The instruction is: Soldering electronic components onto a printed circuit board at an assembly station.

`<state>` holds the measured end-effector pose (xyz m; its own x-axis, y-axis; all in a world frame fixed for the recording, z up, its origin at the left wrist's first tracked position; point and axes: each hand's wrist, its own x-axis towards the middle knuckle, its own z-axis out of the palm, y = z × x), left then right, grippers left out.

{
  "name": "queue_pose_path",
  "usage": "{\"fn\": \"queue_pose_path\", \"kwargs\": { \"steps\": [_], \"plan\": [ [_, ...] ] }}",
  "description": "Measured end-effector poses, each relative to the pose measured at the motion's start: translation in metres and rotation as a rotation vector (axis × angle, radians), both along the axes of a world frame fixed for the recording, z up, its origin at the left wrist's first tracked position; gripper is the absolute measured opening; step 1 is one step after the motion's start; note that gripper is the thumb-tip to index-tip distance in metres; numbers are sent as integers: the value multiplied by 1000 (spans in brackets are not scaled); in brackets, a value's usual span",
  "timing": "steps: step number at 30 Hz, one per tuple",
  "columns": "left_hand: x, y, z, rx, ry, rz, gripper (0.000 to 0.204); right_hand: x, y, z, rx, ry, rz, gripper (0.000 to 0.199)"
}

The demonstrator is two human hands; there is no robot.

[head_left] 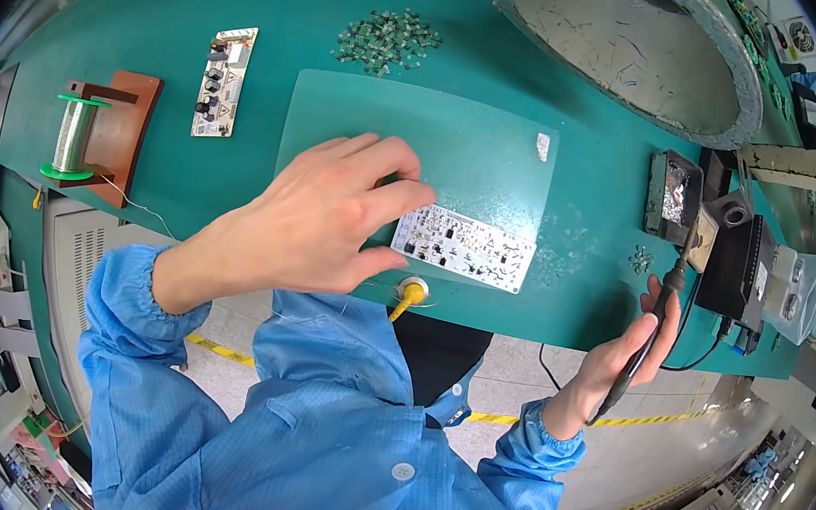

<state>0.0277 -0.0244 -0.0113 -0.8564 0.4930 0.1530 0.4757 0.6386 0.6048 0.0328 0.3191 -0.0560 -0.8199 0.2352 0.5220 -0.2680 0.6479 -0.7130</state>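
A white circuit board (464,248) with small dark parts lies near the front edge of a clear sheet (393,117) on the green bench. My left hand (338,207) grips the board's left end, the index finger at its upper corner and the thumb at its lower one. My right hand (623,355) is wrapped round the black handle of a soldering iron (668,290). The iron points up and away toward the iron stand (703,238), its tip hard to make out there.
A solder wire spool (72,136) stands on a brown holder at left. Another populated board (225,83) lies beyond it. Small green components (385,41) form a pile at the back. A large grey duct (644,40) overhangs the right rear; a black soldering station (736,269) sits at right.
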Motion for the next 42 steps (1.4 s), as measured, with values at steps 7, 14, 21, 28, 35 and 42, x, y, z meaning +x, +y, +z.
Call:
{"fn": "queue_pose_path", "kwargs": {
  "steps": [7,14,21,28,35,42],
  "plan": [
    [7,-4,13,330,-292,67,48,1,2,-5,-19,20,8,42],
    [22,2,4,1541,-1105,42,61,5,14,-7,-42,-10,15,42],
    [30,13,3,1686,-1127,-43,63,4,13,-7,-88,-27,-9,43],
    [33,18,6,1731,-1134,-53,64,5,11,-8,-71,-8,-4,44],
    [36,23,7,1730,-1138,-13,61,4,13,-11,-72,-30,-1,45],
    [37,25,6,1735,-1133,-29,58,5,12,-7,-74,-20,-7,44]
  ]
}}
